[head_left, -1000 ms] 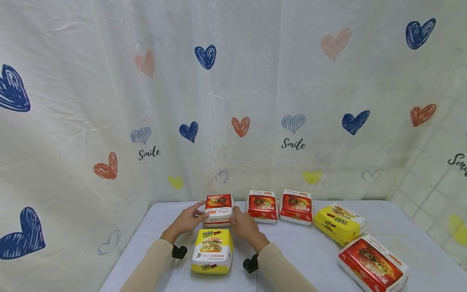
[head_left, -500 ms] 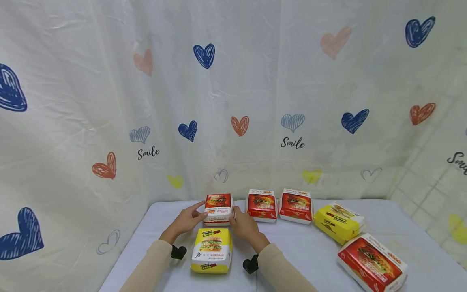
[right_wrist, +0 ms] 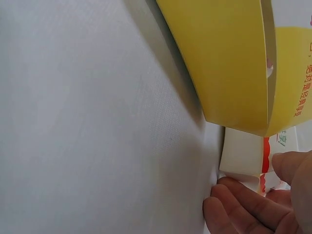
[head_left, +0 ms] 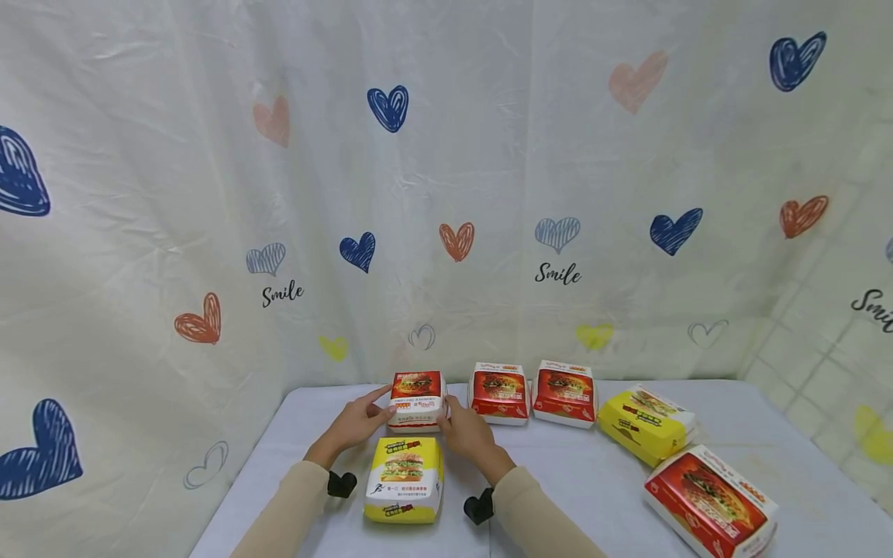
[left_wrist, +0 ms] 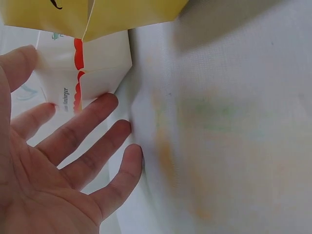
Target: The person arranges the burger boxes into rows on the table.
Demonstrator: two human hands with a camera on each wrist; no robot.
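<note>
Barely anything moves over the last 1.0 s: only the head view shifts a touch, while both hands and every box keep their places on the table [head_left: 593, 480].

The red-and-white box [head_left: 417, 385] points its white lettered edge toward the person and its burger picture away, the reverse of the 2 boxes to its right [head_left: 500, 395]. Its top looks nearly square, so I cannot tell a long axis.

From the left wrist, the left hand [head_left: 356, 422] shows its palm, with spread fingers; this is hidden from the head. Both wrist views reveal red scalloped trim on the box's near side, too small to read from above. On the right hand [head_left: 467, 432], fingers bend slightly beside the box, the thumb at its near face; whether they pinch, I cannot tell.

Lying between the 2 hands near the table's far edge, it sits just beyond the yellow box [head_left: 403, 484].
</note>
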